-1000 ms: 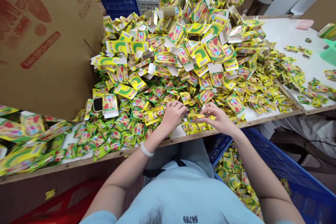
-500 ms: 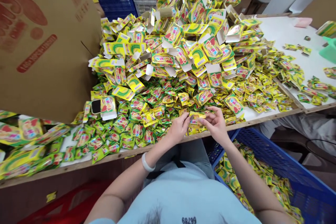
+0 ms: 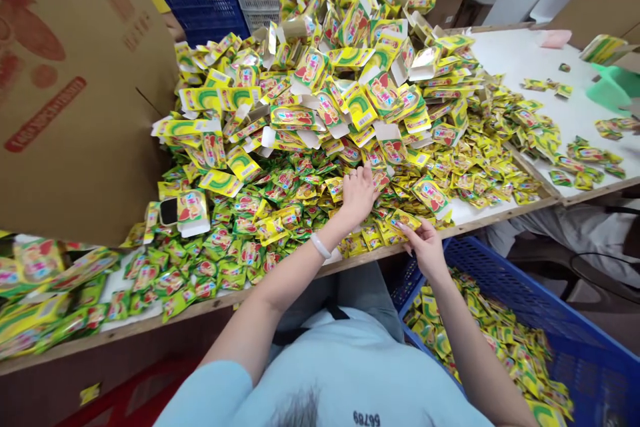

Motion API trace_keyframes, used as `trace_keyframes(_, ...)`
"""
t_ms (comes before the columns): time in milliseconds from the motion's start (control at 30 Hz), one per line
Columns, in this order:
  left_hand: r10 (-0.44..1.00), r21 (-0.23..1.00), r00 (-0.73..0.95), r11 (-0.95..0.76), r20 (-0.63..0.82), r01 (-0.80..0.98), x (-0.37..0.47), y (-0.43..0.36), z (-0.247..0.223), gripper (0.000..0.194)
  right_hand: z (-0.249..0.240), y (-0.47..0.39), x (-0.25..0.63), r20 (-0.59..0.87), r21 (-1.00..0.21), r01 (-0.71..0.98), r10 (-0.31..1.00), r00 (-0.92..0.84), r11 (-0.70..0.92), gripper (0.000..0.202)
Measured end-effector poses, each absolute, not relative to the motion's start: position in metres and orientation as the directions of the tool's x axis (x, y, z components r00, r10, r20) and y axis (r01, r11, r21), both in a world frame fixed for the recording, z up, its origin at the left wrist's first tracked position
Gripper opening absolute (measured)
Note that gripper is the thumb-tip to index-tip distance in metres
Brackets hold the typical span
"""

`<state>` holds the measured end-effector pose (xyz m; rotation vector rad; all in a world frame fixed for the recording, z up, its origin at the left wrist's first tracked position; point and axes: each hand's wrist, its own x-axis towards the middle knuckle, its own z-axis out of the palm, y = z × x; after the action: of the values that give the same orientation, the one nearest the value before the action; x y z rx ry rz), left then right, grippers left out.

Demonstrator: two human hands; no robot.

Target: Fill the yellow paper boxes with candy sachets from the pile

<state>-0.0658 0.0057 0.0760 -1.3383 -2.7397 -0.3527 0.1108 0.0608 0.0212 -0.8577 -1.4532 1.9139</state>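
Observation:
My left hand (image 3: pixel 359 197) reaches into the pile, its fingers bent against a yellow and red box (image 3: pixel 383 177) at the lower edge of the heaped boxes (image 3: pixel 361 110). Near the table's front edge, my right hand (image 3: pixel 424 245) pinches a small yellow packet (image 3: pixel 405 219) between thumb and fingers. Green packets (image 3: pixel 250 253) lie to the left of my hands, and more yellow packets (image 3: pixel 480 160) spread to the right.
A large brown carton (image 3: pixel 75 113) stands at the left. Below the table at the right is a blue crate (image 3: pixel 590 353) with yellow packets. The wooden table edge (image 3: pixel 505 215) runs before me. A person's grey-clothed leg (image 3: pixel 530 232) shows at right.
My left hand has left the packet and moved up to the boxes. My right hand has moved slightly right and down with the packet. The whole view has shifted a little.

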Motion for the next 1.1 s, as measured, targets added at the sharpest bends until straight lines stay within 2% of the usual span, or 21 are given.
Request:
trace_keyframes(100,0.758,0.179,-0.642,0.619,0.119,0.765,-0.067,-0.011,0.084,0.063,0.019,0.063,0.116,-0.161,-0.969,-0.048,0.763,-0.626,-0.244,0.038)
trace_keyframes(167,0.747,0.257,-0.660,0.624,0.081,0.738,-0.069,-0.035,0.087,0.063,0.020,0.064,0.118,-0.172,-0.966,-0.037,0.743,-0.647,-0.256,0.036)
trace_keyframes(267,0.767,0.507,-0.640,0.533,0.048,0.677,-0.071,-0.075,0.083,0.075,0.026,0.063,0.116,-0.188,-0.959,-0.015,0.676,-0.712,-0.283,0.034)
trace_keyframes(367,0.786,0.764,-0.618,0.409,-0.018,0.498,-0.067,-0.110,0.069,0.085,0.032,0.054,0.101,-0.199,-0.951,0.012,0.584,-0.787,-0.308,0.037)
trace_keyframes(467,0.789,0.886,-0.602,0.360,-0.121,0.294,-0.058,-0.134,0.054,0.064,0.037,0.041,0.080,-0.205,-0.945,0.040,0.494,-0.845,-0.324,0.039)
trace_keyframes(533,0.780,0.923,-0.596,0.350,-0.191,0.162,-0.052,-0.145,0.048,0.045,0.040,0.031,0.067,-0.205,-0.943,0.057,0.440,-0.874,-0.328,0.039)
trace_keyframes(633,0.773,0.952,-0.558,0.276,-0.302,-0.133,-0.045,-0.156,0.049,0.048,0.046,0.020,0.056,-0.203,-0.942,0.080,0.365,-0.909,-0.326,0.037)
trace_keyframes(700,0.807,0.911,-0.471,0.187,-0.356,-0.367,-0.042,-0.161,0.054,0.052,0.053,0.016,0.054,-0.199,-0.941,0.086,0.330,-0.923,-0.327,0.036)
trace_keyframes(767,0.854,0.837,-0.356,0.152,-0.379,-0.526,-0.040,-0.164,0.061,0.044,0.061,0.015,0.051,-0.178,-0.944,0.061,0.344,-0.922,-0.325,0.035)
trace_keyframes(833,0.881,0.810,-0.292,0.155,-0.373,-0.566,-0.037,-0.164,0.066,0.036,0.070,0.016,0.048,-0.135,-0.955,0.014,0.392,-0.910,-0.296,0.035)
trace_keyframes(933,0.886,0.861,-0.312,0.162,-0.342,-0.483,-0.034,-0.163,0.070,0.032,0.084,0.019,0.041,-0.068,-0.985,0.000,0.389,-0.919,-0.173,0.035)
trace_keyframes(1033,0.896,0.894,-0.304,0.182,-0.322,-0.410,-0.033,-0.163,0.072,0.036,0.096,0.024,0.042,0.042,-0.996,-0.016,0.303,-0.952,0.088,0.030)
trace_keyframes(1100,0.896,0.901,-0.314,0.178,-0.315,-0.396,-0.034,-0.163,0.075,0.044,0.104,0.029,0.047,0.117,-0.954,-0.044,0.236,-0.965,0.295,0.022)
